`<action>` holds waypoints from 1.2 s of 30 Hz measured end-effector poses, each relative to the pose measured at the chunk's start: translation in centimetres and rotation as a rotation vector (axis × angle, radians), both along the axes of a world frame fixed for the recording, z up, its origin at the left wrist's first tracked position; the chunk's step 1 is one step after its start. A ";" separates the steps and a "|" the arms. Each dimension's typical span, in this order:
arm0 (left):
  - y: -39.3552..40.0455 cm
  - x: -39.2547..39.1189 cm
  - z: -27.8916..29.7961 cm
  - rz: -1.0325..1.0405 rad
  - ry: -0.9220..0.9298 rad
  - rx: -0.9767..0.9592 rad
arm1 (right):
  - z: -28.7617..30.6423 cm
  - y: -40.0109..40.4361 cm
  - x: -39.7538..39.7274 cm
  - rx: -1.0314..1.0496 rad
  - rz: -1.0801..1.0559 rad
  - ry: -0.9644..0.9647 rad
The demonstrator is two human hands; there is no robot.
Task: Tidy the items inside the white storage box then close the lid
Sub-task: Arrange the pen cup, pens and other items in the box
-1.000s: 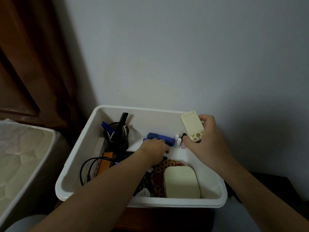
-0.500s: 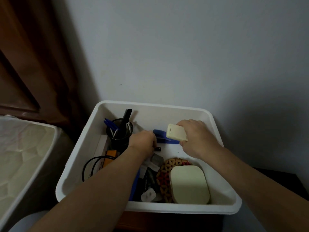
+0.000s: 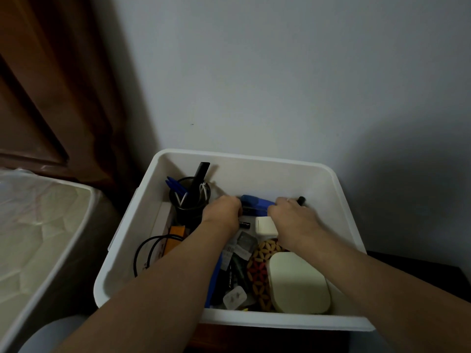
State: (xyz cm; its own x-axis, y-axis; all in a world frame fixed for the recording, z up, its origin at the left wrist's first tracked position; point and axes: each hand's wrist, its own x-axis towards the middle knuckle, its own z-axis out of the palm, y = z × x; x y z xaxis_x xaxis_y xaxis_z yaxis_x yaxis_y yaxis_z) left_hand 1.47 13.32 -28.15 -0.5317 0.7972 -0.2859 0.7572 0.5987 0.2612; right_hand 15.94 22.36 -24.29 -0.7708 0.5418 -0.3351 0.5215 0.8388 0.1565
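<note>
Box (image 3: 142, 233), white and lidless, is seen low in the head view against a wall (image 3: 280, 72), a mattress (image 3: 38, 225) at its 9 o'clock. Both hands are reached deep inside. Left hand (image 3: 223, 212) is placed at the left end of a blue stapler (image 3: 256, 202), fingers curled downward; what is pinched cannot be told. Right hand (image 3: 293, 220) is laid over the stapler's right end and a cream device (image 3: 265, 226), fingers hidden, grip not discernible. A black cup (image 3: 190, 200) with pens and a comb (image 3: 200, 174) is stood at the box's 10 o'clock. A cream case (image 3: 298, 284) is lying on a beaded mat (image 3: 257, 266) at 5 o'clock, a black cable (image 3: 147, 248) at 8 o'clock, a white plug (image 3: 234, 298) at 6 o'clock.
</note>
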 end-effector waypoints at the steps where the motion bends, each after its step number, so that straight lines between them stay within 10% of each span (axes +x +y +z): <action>1: 0.0 0.0 -0.1 0.002 -0.001 -0.006 | -0.1 0.1 -0.2 0.005 0.011 -0.013; 20: -1.0 0.7 2.2 -0.055 -0.011 -0.067 | 0.3 0.6 0.2 0.018 0.008 0.058; 25: -5.5 0.1 7.6 -0.007 0.018 0.327 | 1.0 0.0 0.8 -0.215 -0.169 0.312; 29: -10.9 -0.7 9.5 0.194 0.433 0.677 | 0.2 -1.5 0.9 -0.432 -0.284 0.452; 36: -14.5 0.2 7.5 0.467 0.432 0.350 | -0.4 -4.7 -0.8 -0.659 -0.181 0.473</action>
